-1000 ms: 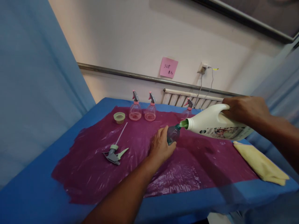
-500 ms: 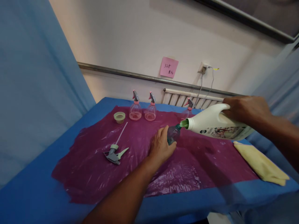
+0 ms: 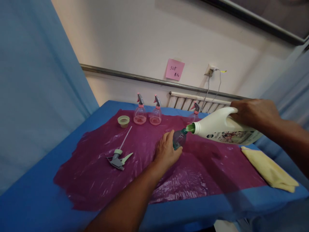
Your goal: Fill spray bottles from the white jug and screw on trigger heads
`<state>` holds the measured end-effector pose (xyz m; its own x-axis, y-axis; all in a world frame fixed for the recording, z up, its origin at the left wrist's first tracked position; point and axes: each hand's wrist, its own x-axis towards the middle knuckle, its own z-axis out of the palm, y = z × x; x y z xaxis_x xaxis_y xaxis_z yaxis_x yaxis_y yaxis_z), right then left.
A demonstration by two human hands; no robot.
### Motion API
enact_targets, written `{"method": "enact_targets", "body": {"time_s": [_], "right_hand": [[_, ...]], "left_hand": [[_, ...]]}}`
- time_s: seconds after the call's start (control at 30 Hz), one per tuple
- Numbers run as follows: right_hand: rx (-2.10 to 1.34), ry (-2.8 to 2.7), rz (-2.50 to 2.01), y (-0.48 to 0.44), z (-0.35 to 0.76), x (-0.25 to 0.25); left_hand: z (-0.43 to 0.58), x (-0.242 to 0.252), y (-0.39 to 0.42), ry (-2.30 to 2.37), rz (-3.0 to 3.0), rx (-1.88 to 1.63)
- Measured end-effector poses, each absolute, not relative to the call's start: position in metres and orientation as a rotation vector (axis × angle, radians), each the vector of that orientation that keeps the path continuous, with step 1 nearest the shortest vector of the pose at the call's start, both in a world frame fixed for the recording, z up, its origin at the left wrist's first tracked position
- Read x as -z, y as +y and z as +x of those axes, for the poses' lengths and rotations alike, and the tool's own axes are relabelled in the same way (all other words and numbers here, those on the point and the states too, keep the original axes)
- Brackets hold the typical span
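Observation:
My left hand (image 3: 167,149) is closed around a small green-tinted spray bottle (image 3: 179,139) without its spray head, tilted a little to the right. In my right hand (image 3: 256,112) is the handle of a large cream jug-shaped bottle (image 3: 224,127) with a picture label, tipped nearly level. Its green pouring spout (image 3: 190,128) meets the small bottle's mouth; whether liquid is flowing I cannot make out. A grey trigger spray head (image 3: 117,160) with a pale green collar and a long tube lies left of my left hand.
Two spray bottles with pink liquid (image 3: 140,119) stand at the back, beside a pale green cap (image 3: 123,121). Another spray bottle (image 3: 193,117) is partly hidden behind the jug. A folded yellow cloth (image 3: 270,169) lies at right on the blue table, near the purple plastic sheet (image 3: 91,180).

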<state>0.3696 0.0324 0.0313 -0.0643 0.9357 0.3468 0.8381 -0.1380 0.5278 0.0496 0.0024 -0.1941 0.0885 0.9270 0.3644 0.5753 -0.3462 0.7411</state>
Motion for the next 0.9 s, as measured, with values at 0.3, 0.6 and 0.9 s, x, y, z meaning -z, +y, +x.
{"method": "enact_targets", "body": {"time_s": [0.3,0.6,0.9], "right_hand": [[-1.001,1.994,2.038,0.0321,0.3702,-0.0317],[-1.008,1.975,2.004,0.0351,0.3741,-0.0311],[-1.012,1.955,2.010,0.0365,0.3731,-0.0329]], "left_hand": [[0.0509,0.1947,0.0036,1.487,1.965,-1.153],[0.0496,0.1923,0.0017,1.480,1.965,-1.140],[0.0498,0.1926,0.0018,1.477,1.961,-1.149]]}}
